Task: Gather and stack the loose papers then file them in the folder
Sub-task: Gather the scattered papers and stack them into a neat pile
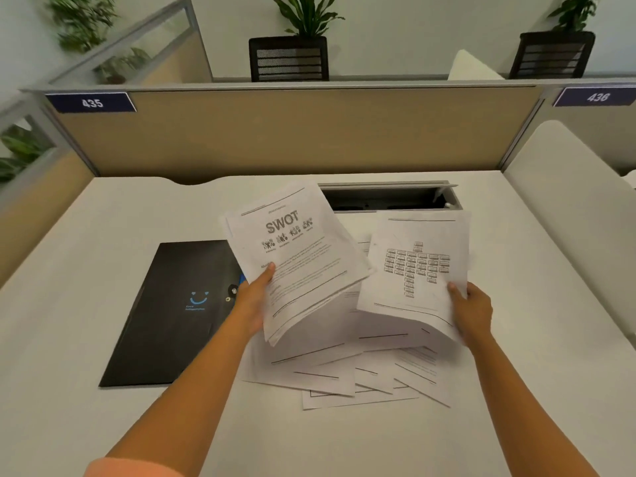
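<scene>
Nearest on the white desk, loose papers lie fanned out and overlapping. Above them the left hand pinches a sheaf headed SWOT, thumb on top, tilted up off the desk. The right hand pinches a sheaf with a chart — how many pages is hard to tell. The black folder lies flat to the left, closed. Farther back — a cable tray, then the partition.

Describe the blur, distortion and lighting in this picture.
Head view: wide-angle bending curves the partition and desk edge; the plant at top left is smeared; body text on the SWOT sheet is unreadable though its heading is clear; lighting is soft and even, with faint shadows under the papers.
</scene>
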{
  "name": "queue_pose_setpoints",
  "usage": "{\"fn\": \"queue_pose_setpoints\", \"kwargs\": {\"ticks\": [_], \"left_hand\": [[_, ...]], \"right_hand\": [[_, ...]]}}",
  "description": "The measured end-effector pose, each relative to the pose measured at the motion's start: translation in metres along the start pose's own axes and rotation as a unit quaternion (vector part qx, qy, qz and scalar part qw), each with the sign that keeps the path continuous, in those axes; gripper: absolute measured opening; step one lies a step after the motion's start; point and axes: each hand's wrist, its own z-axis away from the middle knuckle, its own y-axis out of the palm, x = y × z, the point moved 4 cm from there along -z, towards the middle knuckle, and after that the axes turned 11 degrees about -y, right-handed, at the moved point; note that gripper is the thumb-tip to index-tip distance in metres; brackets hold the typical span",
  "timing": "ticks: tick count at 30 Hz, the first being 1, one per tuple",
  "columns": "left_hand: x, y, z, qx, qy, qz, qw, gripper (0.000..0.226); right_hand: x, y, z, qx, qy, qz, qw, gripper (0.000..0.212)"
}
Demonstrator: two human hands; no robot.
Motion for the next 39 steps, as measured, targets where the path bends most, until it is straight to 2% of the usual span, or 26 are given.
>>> {"fn": "queue_pose_setpoints", "kwargs": {"ticks": [7, 11, 16, 20, 22, 25, 28, 35, 39], "left_hand": [[-0.02, -0.037, -0.001, 0.073, -0.032, 0.049, 0.996, 0.051], [-0.022, -0.055, 0.001, 0.056, -0.035, 0.066, 0.996, 0.058], [-0.018, -0.07, 0.005, 0.028, -0.027, 0.061, 0.997, 0.059], [-0.014, -0.085, 0.007, -0.002, -0.025, 0.043, 0.999, 0.055], [-0.012, -0.092, 0.007, -0.02, -0.023, 0.043, 0.999, 0.053], [-0.01, -0.096, 0.008, -0.025, -0.022, 0.047, 0.998, 0.052], [-0.009, -0.094, 0.009, -0.029, -0.018, 0.053, 0.998, 0.046], [-0.009, -0.087, 0.012, -0.035, -0.018, 0.05, 0.998, 0.038], [-0.015, -0.085, 0.012, -0.037, -0.01, 0.05, 0.998, 0.04]], "right_hand": [[0.025, 0.055, 0.019, 0.055, -0.025, -0.035, 0.998, 0.019], [0.044, 0.095, 0.041, 0.127, -0.054, -0.026, 0.99, 0.02], [0.048, 0.138, 0.065, 0.166, -0.033, 0.03, 0.985, 0.039], [0.059, 0.159, 0.076, 0.195, -0.058, 0.123, 0.971, 0.032], [0.066, 0.165, 0.08, 0.206, -0.076, 0.188, 0.957, 0.044], [0.076, 0.167, 0.088, 0.196, -0.078, 0.221, 0.952, 0.074], [0.08, 0.168, 0.092, 0.198, -0.069, 0.211, 0.955, 0.083], [0.081, 0.17, 0.092, 0.207, 0.017, 0.162, 0.965, 0.075], [0.08, 0.174, 0.092, 0.215, 0.035, 0.174, 0.96, 0.062]]}}
